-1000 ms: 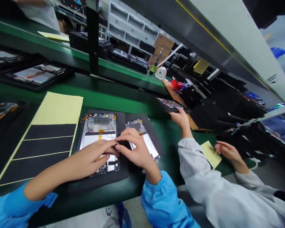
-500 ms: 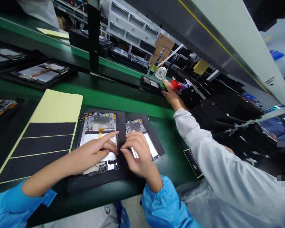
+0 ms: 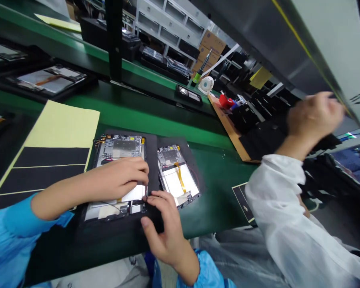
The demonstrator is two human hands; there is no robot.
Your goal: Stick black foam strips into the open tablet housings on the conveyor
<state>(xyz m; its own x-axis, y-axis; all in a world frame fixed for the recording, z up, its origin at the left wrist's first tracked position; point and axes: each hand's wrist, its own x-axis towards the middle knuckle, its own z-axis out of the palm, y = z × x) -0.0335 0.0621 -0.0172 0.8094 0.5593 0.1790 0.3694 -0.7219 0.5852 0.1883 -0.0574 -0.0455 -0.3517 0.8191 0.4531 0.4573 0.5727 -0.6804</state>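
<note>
An opened tablet [image 3: 133, 147] with a circuit board, silver battery and ribbon cables lies on a dark mat in front of me. My left hand [image 3: 123, 178] rests across its middle, fingers bent loosely toward its right edge and hiding part of the battery. At the lower right corner of this tablet, my right hand [image 3: 166, 228] touches the edge with its fingertips, thumb spread apart from them. Just to the right is a second opened tablet [image 3: 183, 182], with an orange ribbon cable over its white battery; neither hand is on it.
A yellow sheet with black adhesive strips [image 3: 69, 124] lies left. Opened tablets in black trays [image 3: 57, 82] stand at the back left. A co-worker's raised hand [image 3: 315, 116] is at the right, near a brown board [image 3: 231, 134]. A smaller black-strip sheet [image 3: 241, 196] lies below it.
My right thumb and fingers have parted from a pinch, and that hand moved slightly down. My left index finger has bent in over the tablet. The co-worker's hand rose to the right.
</note>
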